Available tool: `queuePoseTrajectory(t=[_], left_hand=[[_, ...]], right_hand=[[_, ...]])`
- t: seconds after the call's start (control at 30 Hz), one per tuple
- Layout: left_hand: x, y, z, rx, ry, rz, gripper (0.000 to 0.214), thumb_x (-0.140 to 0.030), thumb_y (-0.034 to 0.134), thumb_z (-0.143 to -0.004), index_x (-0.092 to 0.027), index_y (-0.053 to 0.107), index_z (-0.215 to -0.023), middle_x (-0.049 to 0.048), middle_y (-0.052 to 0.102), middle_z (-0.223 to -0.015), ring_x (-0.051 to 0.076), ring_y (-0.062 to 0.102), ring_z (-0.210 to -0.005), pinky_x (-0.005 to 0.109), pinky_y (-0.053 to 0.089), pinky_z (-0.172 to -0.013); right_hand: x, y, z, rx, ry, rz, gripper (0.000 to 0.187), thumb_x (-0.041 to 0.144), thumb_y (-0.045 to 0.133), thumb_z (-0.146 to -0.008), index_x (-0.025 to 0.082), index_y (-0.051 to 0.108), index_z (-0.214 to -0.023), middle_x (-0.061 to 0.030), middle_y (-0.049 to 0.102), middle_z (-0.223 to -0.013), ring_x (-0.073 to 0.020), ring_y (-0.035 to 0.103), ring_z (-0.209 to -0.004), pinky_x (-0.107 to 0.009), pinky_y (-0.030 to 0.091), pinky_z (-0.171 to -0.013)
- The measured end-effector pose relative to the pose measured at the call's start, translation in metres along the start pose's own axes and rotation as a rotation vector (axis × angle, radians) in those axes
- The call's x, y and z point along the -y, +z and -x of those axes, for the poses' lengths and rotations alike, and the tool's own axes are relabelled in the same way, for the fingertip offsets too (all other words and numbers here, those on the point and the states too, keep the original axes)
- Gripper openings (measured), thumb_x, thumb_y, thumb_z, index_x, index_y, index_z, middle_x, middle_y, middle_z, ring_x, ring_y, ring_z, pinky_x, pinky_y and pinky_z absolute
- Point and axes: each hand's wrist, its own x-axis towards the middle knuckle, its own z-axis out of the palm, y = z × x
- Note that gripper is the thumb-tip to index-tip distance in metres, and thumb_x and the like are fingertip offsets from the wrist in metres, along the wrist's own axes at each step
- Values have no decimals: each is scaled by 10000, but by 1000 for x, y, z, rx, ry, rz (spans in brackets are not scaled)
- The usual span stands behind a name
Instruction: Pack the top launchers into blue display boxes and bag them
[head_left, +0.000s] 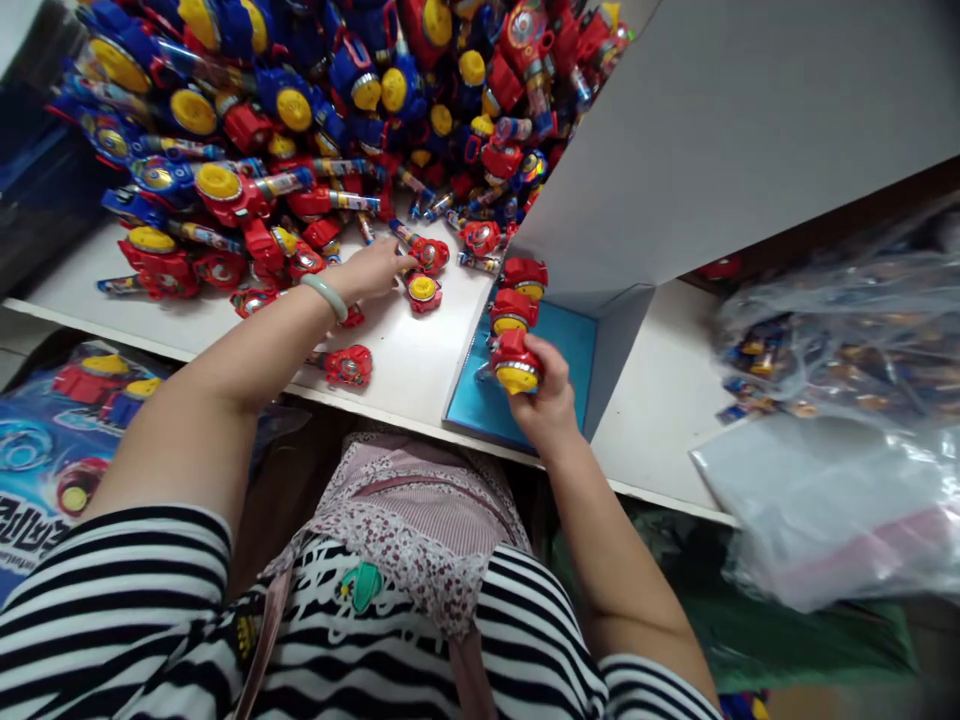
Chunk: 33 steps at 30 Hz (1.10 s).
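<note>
My left hand (379,268) reaches over the white shelf, its fingers bent together at a red toy (429,255) with a silvery round centre. Just below its fingertips lies another red toy with a yellow disc (424,290). My right hand (551,400) is closed around a red plastic toy (516,362) with a yellow disc, over the left side of an open box with a blue inside (566,345). Behind that toy, two similar red toys (513,310) line up in a row. My right fingertips are partly hidden by the held toy.
A large heap of red and blue toys with clear candy-filled tubes (292,105) fills the back left. A grey-white panel (720,120) rises behind the box. Clear plastic bags (847,340) lie at right; a printed blue package (45,440) is at lower left.
</note>
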Motion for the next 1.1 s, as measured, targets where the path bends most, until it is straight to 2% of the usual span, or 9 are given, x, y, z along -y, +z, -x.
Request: queuePoseTrajectory(t=[0.07,0.17,0.3,0.43,0.63,0.73,0.87,0.97,1.1], left_hand=[[-3,5,-2,-19,10,-36,494,-75,520,-909,-200,578,-1384,114,499,-1197,234,412,-1050,344,360,-895],[-1,10,-6,-52,34,-76,406,-58,476,-913,-183,619,-1271,121,518,-1230,263,416,-1128,387,358,-923],[8,6,-5,-33,102,53,262,-175,668,-832,-193,635,-1091,81,637,-1002,257,512,-1025,385,387,-881],[8,-7,16,-83,110,490,250,-247,698,-821,-183,588,-1036,41,622,-856,192,569,-793,321,423,-726],[-62,-3,74,-303,219,1275,344,-350,732,-823,-198,485,-1009,-12,595,-819,106,583,-678,219,482,-593],[-122,15,97,-560,294,1230,341,-323,732,-841,-214,474,-1035,2,602,-890,101,597,-731,200,487,-607],[-180,32,111,-863,438,918,324,-198,678,-860,-226,478,-1114,9,586,-938,89,549,-699,208,472,-607],[-178,31,113,-791,530,854,346,-234,669,-881,-214,476,-1167,39,590,-998,121,583,-786,254,526,-693],[-136,26,115,-692,281,855,330,-296,701,-883,-202,508,-1134,33,597,-969,137,602,-833,280,531,-752]], right_hand=[[5,-3,2,78,5,6,595,188,582,-900,323,366,-1438,-81,653,-1226,-223,674,-1086,-392,586,-914],[-3,-5,10,-19,72,85,571,270,611,-897,293,377,-1418,-107,636,-1234,-247,673,-1091,-441,568,-964],[-26,4,21,-94,125,47,588,324,631,-884,280,388,-1418,-117,620,-1241,-258,676,-1076,-450,570,-938],[-36,13,19,224,80,-80,515,206,563,-891,316,447,-1380,-73,656,-1239,-237,672,-1119,-425,571,-941],[1,-21,-3,197,147,62,722,305,694,-871,323,356,-1509,-120,582,-1378,-299,594,-1261,-507,538,-1030],[39,-40,-11,-5,119,4,907,437,787,-809,354,260,-1543,-112,572,-1349,-291,621,-1184,-486,589,-936],[73,-34,-15,-134,143,-112,941,545,725,-847,329,139,-1550,-133,531,-1320,-253,665,-1073,-429,618,-855],[65,-30,-7,-305,92,-50,838,498,773,-821,337,272,-1473,-111,499,-1296,-239,663,-1053,-416,604,-874],[37,-32,18,-267,-7,-58,729,382,820,-790,343,383,-1373,-71,521,-1239,-229,649,-1064,-408,591,-880]])
